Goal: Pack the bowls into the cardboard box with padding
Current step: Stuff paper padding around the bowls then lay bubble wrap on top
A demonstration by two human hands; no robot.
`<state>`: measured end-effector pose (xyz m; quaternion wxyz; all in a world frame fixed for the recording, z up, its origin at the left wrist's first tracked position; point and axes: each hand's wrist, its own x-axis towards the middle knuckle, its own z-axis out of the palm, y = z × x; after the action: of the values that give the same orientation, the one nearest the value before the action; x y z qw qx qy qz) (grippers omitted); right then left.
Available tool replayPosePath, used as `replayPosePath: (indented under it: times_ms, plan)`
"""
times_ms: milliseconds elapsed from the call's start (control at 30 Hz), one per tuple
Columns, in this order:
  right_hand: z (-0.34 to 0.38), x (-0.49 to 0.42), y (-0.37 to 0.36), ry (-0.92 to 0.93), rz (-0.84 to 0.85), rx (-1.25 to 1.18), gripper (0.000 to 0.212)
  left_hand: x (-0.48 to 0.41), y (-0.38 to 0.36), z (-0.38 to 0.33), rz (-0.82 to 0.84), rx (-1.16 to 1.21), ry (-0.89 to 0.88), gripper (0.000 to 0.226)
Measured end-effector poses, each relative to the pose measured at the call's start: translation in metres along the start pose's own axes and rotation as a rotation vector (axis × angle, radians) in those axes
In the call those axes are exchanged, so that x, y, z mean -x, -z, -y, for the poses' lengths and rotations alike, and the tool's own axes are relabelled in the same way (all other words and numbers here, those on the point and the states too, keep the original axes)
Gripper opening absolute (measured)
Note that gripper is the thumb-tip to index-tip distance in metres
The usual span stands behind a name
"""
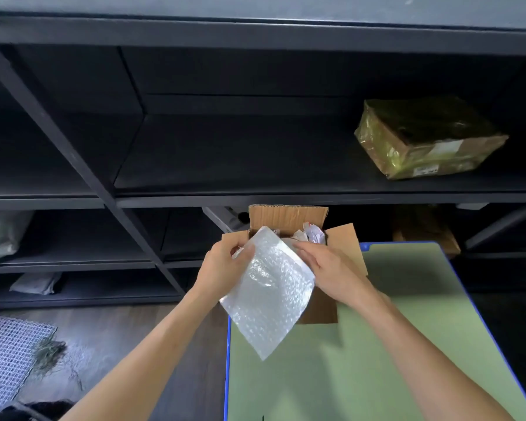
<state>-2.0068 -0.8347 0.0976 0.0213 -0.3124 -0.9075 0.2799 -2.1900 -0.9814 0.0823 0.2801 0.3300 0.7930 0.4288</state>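
Left fingers (227, 250), right fingers (305, 250) holding bubble wrap (271, 302), cardboard box (286, 216) behind

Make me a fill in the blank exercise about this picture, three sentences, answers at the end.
1. The left hand and right hand hold a sheet of ____ over the cardboard box.
2. The cardboard box stands on a table whose top is ____ with a blue edge.
3. A taped parcel sits on a dark ____.
Missing words: bubble wrap; green; shelf.
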Motion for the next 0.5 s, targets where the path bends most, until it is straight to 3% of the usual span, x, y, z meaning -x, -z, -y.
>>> replayPosePath:
  times_ms: [200, 367, 500]
  plan:
    - [-0.002, -0.004, 0.022, -0.132, -0.150, -0.399, 0.040, -0.015, -0.011, -0.014, -0.141, 0.084, 0.151, 0.019]
    - [-0.012, -0.006, 0.016, -0.139, -0.151, -0.229, 0.066, -0.020, -0.020, -0.019, -0.119, 0.063, 0.194, 0.022]
    - [-0.020, -0.020, 0.005, -0.107, -0.249, -0.020, 0.036, -0.014, -0.029, -0.018, -0.180, -0.087, 0.035, 0.044]
